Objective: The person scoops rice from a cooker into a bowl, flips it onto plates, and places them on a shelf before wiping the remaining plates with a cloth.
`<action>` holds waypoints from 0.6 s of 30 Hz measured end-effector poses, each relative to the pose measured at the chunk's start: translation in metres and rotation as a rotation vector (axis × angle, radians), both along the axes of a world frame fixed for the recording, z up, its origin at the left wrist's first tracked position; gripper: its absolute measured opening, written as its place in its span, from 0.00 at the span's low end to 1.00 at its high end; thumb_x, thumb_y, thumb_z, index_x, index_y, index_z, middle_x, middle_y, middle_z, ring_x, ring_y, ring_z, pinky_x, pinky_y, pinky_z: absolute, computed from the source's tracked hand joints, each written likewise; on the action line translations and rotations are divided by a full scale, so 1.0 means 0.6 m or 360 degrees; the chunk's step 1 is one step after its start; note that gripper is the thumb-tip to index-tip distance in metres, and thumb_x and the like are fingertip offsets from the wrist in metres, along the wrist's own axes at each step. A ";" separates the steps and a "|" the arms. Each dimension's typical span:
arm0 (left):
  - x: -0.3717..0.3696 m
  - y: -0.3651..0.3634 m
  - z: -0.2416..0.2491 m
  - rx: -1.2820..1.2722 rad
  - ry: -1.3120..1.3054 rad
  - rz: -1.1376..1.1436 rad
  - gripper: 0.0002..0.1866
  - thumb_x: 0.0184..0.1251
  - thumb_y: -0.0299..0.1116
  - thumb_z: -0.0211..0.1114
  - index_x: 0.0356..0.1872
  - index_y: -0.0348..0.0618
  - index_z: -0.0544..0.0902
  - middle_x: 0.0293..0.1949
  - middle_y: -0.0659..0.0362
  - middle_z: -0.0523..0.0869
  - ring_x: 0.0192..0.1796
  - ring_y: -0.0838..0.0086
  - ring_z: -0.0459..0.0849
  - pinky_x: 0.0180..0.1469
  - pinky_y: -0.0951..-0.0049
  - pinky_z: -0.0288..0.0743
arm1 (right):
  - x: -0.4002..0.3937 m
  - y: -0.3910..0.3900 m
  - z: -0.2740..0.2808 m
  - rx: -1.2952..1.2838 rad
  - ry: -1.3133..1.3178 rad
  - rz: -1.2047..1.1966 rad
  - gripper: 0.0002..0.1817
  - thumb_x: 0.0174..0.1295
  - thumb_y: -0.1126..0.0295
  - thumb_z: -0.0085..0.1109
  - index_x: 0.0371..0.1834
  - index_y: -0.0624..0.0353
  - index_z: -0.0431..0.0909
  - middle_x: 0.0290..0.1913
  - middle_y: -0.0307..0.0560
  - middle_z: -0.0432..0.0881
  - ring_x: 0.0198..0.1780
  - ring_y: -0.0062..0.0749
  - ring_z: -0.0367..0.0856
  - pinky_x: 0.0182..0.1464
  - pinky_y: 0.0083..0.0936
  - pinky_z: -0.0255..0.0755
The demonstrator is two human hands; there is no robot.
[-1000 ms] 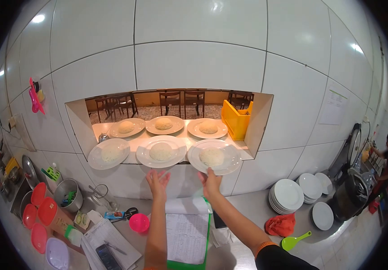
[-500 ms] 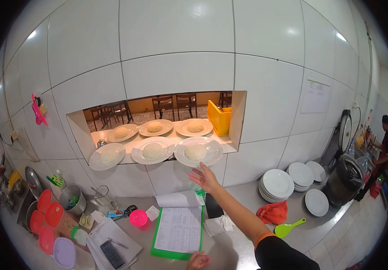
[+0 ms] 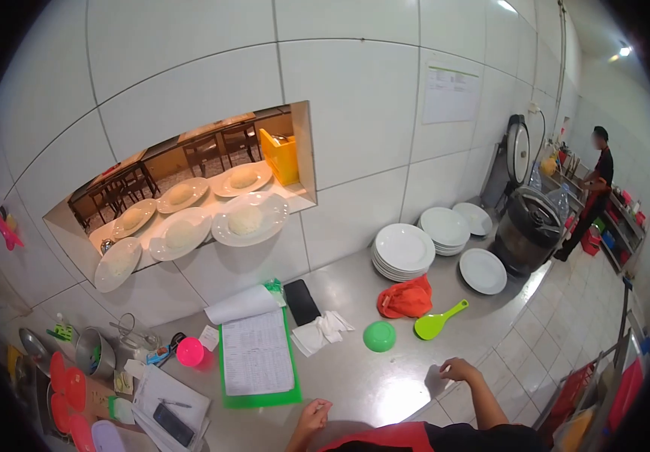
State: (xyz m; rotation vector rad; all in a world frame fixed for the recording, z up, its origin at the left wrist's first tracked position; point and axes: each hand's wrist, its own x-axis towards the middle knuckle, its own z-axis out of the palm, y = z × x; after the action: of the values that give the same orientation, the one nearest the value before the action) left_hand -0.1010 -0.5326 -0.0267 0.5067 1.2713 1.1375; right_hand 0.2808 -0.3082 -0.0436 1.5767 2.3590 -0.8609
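My left hand [image 3: 314, 416] is at the counter's front edge, just below the green clipboard [image 3: 265, 399]. Its fingers are curled in, with nothing visible in them. My right hand [image 3: 459, 369] hovers near the counter edge, fingers loosely bent and nothing held. Nearest to it are a lime-green rice paddle [image 3: 432, 325] and an upturned green bowl [image 3: 379, 337]. Behind these lies a crumpled orange cloth [image 3: 406, 297]. In the wall opening stand several plates of molded rice, among them the front right plate [image 3: 268, 228].
Stacked white plates [image 3: 404, 248] and a single plate [image 3: 483, 271] stand by an open rice cooker [image 3: 528, 230]. A pink cup [image 3: 189, 352], a phone [image 3: 173, 423], papers and red-lidded containers [image 3: 69, 410] are at left. A person [image 3: 592, 192] stands farther off at right.
My right hand has drawn back from the front right rice plate to the counter's near edge. The view has turned right, and the green bowl now shows beside the paddle.
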 end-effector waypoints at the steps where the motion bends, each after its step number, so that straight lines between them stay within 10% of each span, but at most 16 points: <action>1: 0.008 0.014 0.002 -0.0125 -0.0020 -0.0202 0.07 0.64 0.33 0.57 0.41 0.44 0.75 0.20 0.66 0.72 0.19 0.86 0.66 0.19 0.87 0.57 | 0.012 -0.004 0.029 0.0001 0.0078 -0.0252 0.17 0.45 0.59 0.63 0.38 0.53 0.81 0.32 0.49 0.83 0.32 0.36 0.82 0.38 0.31 0.74; 8: 0.131 0.163 0.011 0.0247 0.0308 -0.0388 0.19 0.61 0.33 0.60 0.52 0.46 0.69 0.29 0.62 0.75 0.28 0.82 0.71 0.30 0.83 0.67 | 0.025 0.123 0.013 0.0940 0.0426 -0.0476 0.30 0.43 0.74 0.57 0.56 0.57 0.68 0.58 0.60 0.68 0.57 0.57 0.67 0.60 0.40 0.62; 12: 0.209 0.293 -0.028 0.0768 0.2199 -0.0179 0.37 0.47 0.36 0.69 0.60 0.46 0.62 0.56 0.47 0.68 0.59 0.56 0.65 0.59 0.55 0.60 | 0.071 0.213 0.001 0.0676 -0.0079 -0.0140 0.28 0.58 0.64 0.46 0.66 0.40 0.59 0.71 0.44 0.49 0.68 0.61 0.47 0.61 0.69 0.43; 18: 0.277 0.410 -0.036 -0.0221 0.2445 0.0319 0.44 0.43 0.45 0.70 0.64 0.51 0.58 0.65 0.45 0.54 0.66 0.47 0.53 0.63 0.45 0.52 | 0.083 0.211 -0.003 0.0842 -0.0024 0.0552 0.30 0.60 0.54 0.47 0.67 0.41 0.56 0.69 0.41 0.55 0.70 0.56 0.47 0.62 0.69 0.39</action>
State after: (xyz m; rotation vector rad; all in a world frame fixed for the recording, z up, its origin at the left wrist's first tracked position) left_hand 0.0655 -0.2864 -0.0484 1.2685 2.7167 0.6858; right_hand 0.3305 -0.1814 -0.0455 1.2349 2.8820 -0.1560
